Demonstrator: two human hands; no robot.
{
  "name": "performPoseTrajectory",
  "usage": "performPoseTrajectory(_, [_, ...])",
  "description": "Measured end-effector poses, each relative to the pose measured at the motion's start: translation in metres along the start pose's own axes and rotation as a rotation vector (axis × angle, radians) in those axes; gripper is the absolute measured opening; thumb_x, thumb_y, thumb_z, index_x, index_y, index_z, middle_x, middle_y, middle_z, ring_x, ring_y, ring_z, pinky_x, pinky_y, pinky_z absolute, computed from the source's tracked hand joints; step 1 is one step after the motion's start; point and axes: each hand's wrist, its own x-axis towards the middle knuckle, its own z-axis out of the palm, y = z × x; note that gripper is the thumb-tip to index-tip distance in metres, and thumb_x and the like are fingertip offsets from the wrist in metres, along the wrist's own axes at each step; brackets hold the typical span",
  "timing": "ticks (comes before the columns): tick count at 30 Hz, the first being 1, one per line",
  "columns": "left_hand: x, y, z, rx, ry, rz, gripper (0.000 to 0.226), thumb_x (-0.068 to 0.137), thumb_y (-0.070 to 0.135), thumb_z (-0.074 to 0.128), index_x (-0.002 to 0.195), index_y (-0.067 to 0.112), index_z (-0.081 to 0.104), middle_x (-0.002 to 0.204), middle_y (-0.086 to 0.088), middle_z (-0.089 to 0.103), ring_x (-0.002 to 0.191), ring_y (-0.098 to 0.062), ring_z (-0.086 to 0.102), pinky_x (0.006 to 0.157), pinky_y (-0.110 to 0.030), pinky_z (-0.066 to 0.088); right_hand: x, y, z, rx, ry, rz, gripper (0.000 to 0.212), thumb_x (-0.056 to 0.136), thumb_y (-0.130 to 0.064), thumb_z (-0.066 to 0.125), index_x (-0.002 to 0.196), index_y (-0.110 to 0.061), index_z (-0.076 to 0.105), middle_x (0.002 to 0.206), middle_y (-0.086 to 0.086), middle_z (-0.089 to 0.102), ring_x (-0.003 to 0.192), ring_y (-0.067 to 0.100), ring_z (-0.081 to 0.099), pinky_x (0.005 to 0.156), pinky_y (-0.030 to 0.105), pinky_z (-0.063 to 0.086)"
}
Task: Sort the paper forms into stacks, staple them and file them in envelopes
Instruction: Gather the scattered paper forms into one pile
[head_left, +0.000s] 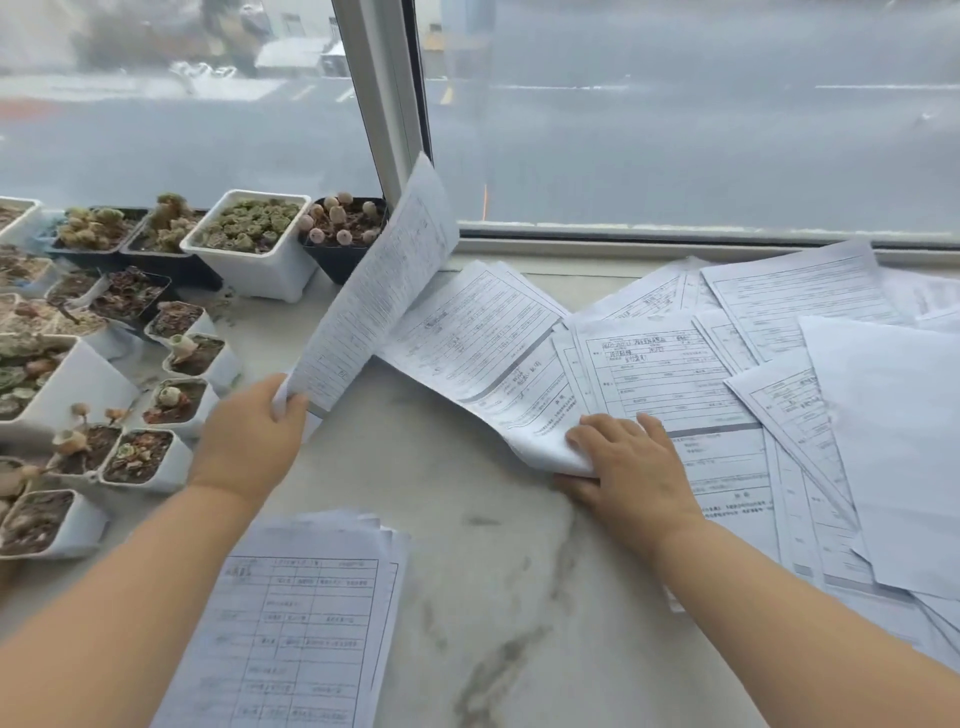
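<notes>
- My left hand (249, 436) has its fingers (291, 408) pinching the lifted form (384, 280) by its lower corner.
- My right hand (631, 467) grips the curled forms (483, 353) at their near edge.
- A neat stack (291, 623) lies on the worktop (493, 571), between my forearms.

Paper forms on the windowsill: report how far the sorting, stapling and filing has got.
Done: one sorted stack lies near the person. In hand: the left hand lifts a form by its corner, while the right hand grips a curled sheet at the edge of the loose pile. Left: that spread of forms is unsorted; no stapler or envelopes are in view, so stapling and filing haven't visibly begun.
</notes>
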Motion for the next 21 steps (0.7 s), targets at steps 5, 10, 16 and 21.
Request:
performPoseTrajectory(5, [-0.022, 0.025, -0.029, -0.299, 0.177, -0.055, 0.03, 0.079, 0.038, 0.058, 0.09, 0.011, 0.067, 0.072, -0.002, 0.065, 0.072, -0.017, 0.063, 0.072, -0.043, 0.052, 0.015, 0.0, -0.022, 0.256, -0.007, 0.203, 0.02, 0.096, -0.018, 0.049, 0.081, -0.022, 0.062, 0.088, -0.003, 0.06, 0.091, 0.024, 0.05, 0.089, 0.033, 0.032])
performPoseTrajectory(10, [-0.064, 0.071, -0.062, -0.387, 0.435, 0.231, 0.007, 0.092, 0.023, 0.056, 0.09, 0.017, 0.059, 0.081, -0.002, 0.062, 0.075, -0.016, 0.058, 0.074, -0.027, 0.048, 0.001, -0.006, -0.061, 1.073, 0.177, 0.453, 0.012, 0.096, -0.017, 0.058, 0.101, -0.013, 0.068, 0.087, -0.005, 0.066, 0.092, 0.022, 0.062, 0.085, 0.034, 0.048])
performPoseTrajectory(16, [-0.159, 0.122, -0.048, -0.187, 0.231, 0.622, 0.05, 0.077, 0.006, 0.042, 0.121, 0.002, 0.066, 0.128, -0.008, 0.061, 0.108, -0.014, 0.06, 0.074, -0.02, 0.051, -0.072, -0.021, -0.111, 1.431, 0.415, 0.455, 0.019, 0.097, -0.013, 0.054, 0.085, -0.016, 0.068, 0.081, -0.007, 0.073, 0.082, 0.015, 0.067, 0.079, 0.035, 0.051])
performPoseTrajectory(21, [-0.245, 0.139, 0.033, 0.083, -0.161, 0.675, 0.047, 0.07, 0.008, 0.038, 0.09, 0.017, 0.08, 0.1, -0.001, 0.075, 0.053, -0.017, 0.062, 0.038, -0.018, 0.039, -0.178, -0.033, -0.135, 0.758, 0.552, 0.263, 0.032, 0.081, -0.019, 0.045, 0.094, -0.036, 0.07, 0.077, -0.026, 0.064, 0.076, -0.008, 0.056, 0.067, 0.004, 0.041])
